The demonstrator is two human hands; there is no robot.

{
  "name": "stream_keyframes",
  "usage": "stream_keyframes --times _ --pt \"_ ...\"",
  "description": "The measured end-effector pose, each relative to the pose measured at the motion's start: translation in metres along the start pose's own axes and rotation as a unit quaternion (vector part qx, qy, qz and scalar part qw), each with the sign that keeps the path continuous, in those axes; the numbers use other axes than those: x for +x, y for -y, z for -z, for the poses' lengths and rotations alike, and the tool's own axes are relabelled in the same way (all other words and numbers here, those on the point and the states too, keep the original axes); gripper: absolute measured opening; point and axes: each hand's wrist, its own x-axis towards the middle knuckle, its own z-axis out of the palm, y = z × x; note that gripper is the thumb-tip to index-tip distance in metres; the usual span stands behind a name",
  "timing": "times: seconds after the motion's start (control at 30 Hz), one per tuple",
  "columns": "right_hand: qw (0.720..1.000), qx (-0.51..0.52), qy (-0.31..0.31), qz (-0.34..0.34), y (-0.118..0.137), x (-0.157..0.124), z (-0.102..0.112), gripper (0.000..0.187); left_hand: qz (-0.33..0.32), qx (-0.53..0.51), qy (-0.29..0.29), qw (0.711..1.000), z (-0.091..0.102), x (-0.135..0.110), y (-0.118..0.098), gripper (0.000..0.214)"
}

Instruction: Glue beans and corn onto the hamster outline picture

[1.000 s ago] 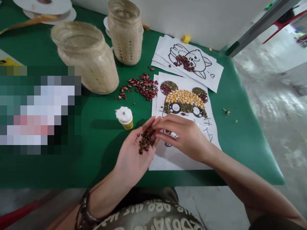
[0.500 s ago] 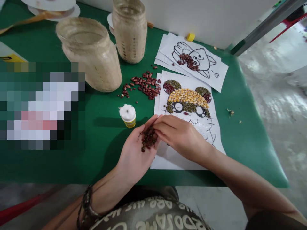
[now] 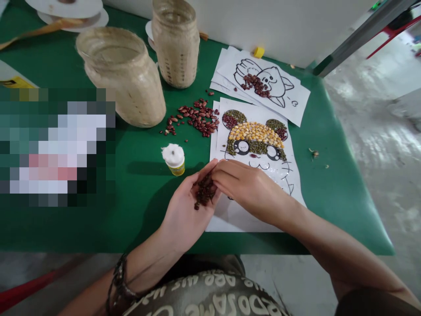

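My left hand (image 3: 187, 210) is turned palm up and cupped around a small heap of dark red and greenish beans (image 3: 204, 191). Over that palm, my right hand (image 3: 246, 180) has its fingertips pinched together among the beans; what is between the tips is hidden. Beneath both hands lies a paper with an animal-face drawing (image 3: 256, 219). Yellow corn kernels (image 3: 255, 131) cover its forehead, green mung beans (image 3: 258, 147) surround the eyes, and both ears hold green and red beans. The mouth and whiskers are bare lines, with shiny wet-looking patches nearby.
A small yellow tub with a white top (image 3: 173, 159) stands left of the paper. Behind it are loose red beans (image 3: 202, 118) and two twine-wrapped jars (image 3: 126, 79). Farther back lie papers with a fox drawing (image 3: 276, 87). The green table (image 3: 348, 193) ends at the right.
The view has shifted very slightly. My right fingertips stay at the left palm, and the beans there have been stirred a little.
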Motion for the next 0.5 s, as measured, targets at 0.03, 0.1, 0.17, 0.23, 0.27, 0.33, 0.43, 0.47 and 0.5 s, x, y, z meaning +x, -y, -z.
stream_keyframes --times 0.03,0.1,0.17,0.23,0.27,0.33,0.43,0.47,0.5 --pt "0.999 0.040 -0.024 -0.004 -0.003 -0.001 0.002 0.021 0.000 0.002 -0.001 1.000 0.000 -0.001 0.000 0.039" --pt "0.990 0.111 -0.076 -0.029 -0.011 -0.005 0.006 0.015 -0.004 0.013 -0.009 1.000 -0.001 -0.003 -0.001 0.034" --pt "0.979 0.151 -0.115 -0.081 -0.021 -0.010 0.010 0.009 -0.011 0.023 -0.023 0.999 -0.003 -0.005 -0.001 0.031" --pt "0.968 0.175 -0.126 -0.127 -0.032 -0.015 0.009 0.006 -0.012 0.029 -0.035 0.999 -0.005 -0.006 -0.001 0.031" --pt "0.966 0.184 -0.119 -0.140 -0.037 -0.017 0.007 0.005 -0.011 0.030 -0.040 0.999 -0.006 -0.006 -0.001 0.032" --pt "0.964 0.194 -0.102 -0.153 -0.046 -0.020 0.000 0.005 -0.007 0.032 -0.045 0.998 -0.007 -0.006 -0.001 0.032" --pt "0.965 0.196 -0.086 -0.149 -0.053 -0.021 -0.009 0.007 -0.007 0.033 -0.045 0.998 -0.008 -0.005 -0.002 0.032" --pt "0.967 0.195 -0.085 -0.143 -0.053 -0.020 -0.010 0.008 -0.009 0.033 -0.044 0.998 -0.008 -0.005 -0.002 0.032" --pt "0.967 0.194 -0.088 -0.137 -0.052 -0.020 -0.010 0.009 -0.010 0.033 -0.044 0.998 -0.007 -0.005 -0.001 0.032"
